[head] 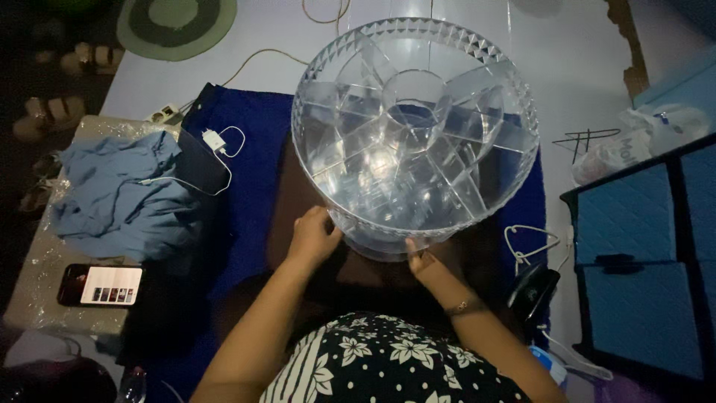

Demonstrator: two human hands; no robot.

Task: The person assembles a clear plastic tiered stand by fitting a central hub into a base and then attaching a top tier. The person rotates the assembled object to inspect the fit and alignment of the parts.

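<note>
A large round clear plastic tray (pixel 415 45) with a faceted rim, a round centre cup and several wedge compartments fills the upper middle of the view, lifted close to the camera. My left hand (pixel 313 237) presses against its lower left side. My right hand (pixel 422 263) touches its underside at the near edge; a thin bracelet circles that wrist. Both hands grip the clear tray from below. Beneath it lies a dark blue mat (pixel 253 172) with a brown cloth on top.
A blue garment (pixel 112 198) lies on a low surface at the left, near a lit phone (pixel 101 285). A white charger and cable (pixel 216 142) rest on a dark case. A blue quilted cabinet (pixel 641 254) stands at the right, with plastic bags (pixel 634 145) behind it.
</note>
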